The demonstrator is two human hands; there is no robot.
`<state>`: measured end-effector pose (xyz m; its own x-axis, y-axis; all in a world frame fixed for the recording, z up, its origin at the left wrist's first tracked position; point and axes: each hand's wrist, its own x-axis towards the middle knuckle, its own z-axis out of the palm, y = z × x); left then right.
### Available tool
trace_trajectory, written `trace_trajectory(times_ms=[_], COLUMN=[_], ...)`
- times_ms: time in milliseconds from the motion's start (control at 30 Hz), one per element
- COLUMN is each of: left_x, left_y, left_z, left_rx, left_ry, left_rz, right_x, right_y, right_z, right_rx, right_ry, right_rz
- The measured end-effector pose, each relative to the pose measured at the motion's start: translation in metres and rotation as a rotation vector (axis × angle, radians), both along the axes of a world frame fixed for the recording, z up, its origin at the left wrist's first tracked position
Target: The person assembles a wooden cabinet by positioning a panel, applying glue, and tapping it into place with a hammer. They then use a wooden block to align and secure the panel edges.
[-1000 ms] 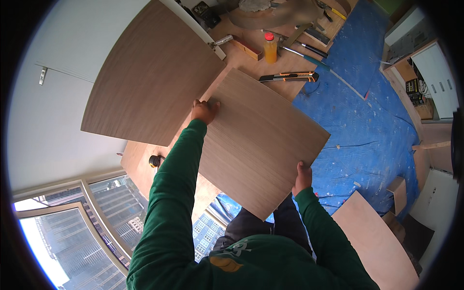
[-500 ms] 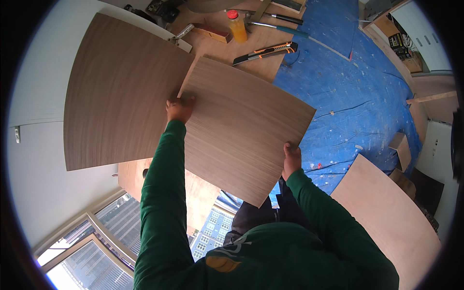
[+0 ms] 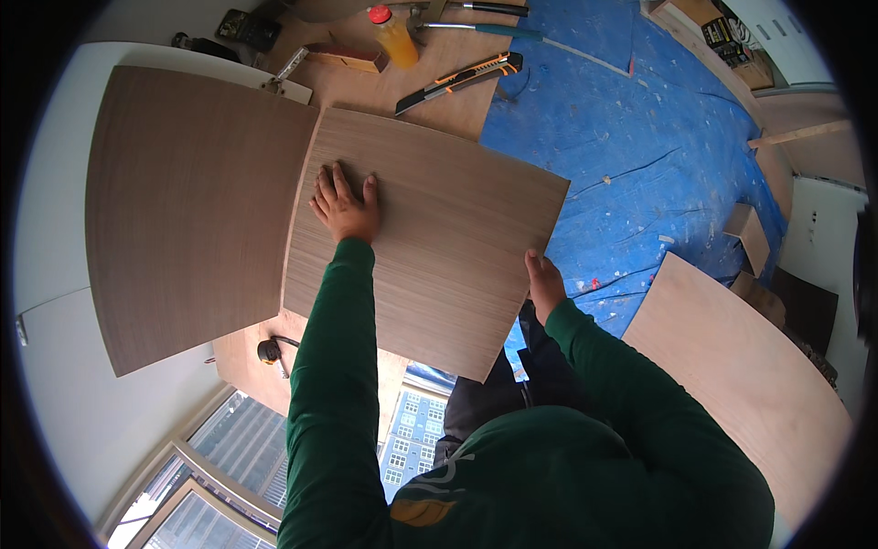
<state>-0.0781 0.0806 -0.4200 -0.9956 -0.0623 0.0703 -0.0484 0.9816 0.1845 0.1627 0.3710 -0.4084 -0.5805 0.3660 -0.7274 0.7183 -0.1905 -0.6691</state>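
- While the left hand (image 3: 346,209) lies flat, fingers spread, on the light wood panel (image 3: 430,247), its grip clamps nothing.
- Right hand (image 3: 546,284) grips the panel's right edge.
- Darker panel (image 3: 192,210) lies just left.

1. Light wood-grain veneer panel (image 3: 430,247): hides most of the right hand (image 3: 546,284); fingers out of sight behind its edge.
2. Orange squeeze bottle with red cap (image 3: 393,35): top cut by the picture's edge.
3. Small black round object (image 3: 269,350): too small to identify.
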Motion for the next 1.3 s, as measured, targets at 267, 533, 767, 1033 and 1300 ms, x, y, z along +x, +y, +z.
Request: trace_trajectory(times_ms=[267, 533, 767, 1033, 1300], left_x=[0.001, 0.000, 0.001, -0.001, -0.001], left_y=[0.001, -0.002, -0.005, 0.000, 0.004], left_z=[-0.010, -0.016, -0.020, -0.012, 0.004], left_rx=[-0.033, 0.005, 0.040, -0.010, -0.081], left_ry=[-0.008, 0.028, 0.061, 0.031, -0.088], left_rz=[0.035, 0.022, 0.003, 0.044, 0.073], right_x=[-0.063, -0.106, -0.110, -0.132, -0.159], right_y=[0.092, 0.117, 0.148, 0.170, 0.190], right_z=[0.004, 0.003, -0.008, -0.022, 0.007], right_rx=[0.165, 0.199, 0.400, 0.299, 0.279], right_ry=[0.192, 0.116, 0.099, 0.154, 0.020], right_rz=[0.054, 0.092, 0.371, 0.180, 0.040])
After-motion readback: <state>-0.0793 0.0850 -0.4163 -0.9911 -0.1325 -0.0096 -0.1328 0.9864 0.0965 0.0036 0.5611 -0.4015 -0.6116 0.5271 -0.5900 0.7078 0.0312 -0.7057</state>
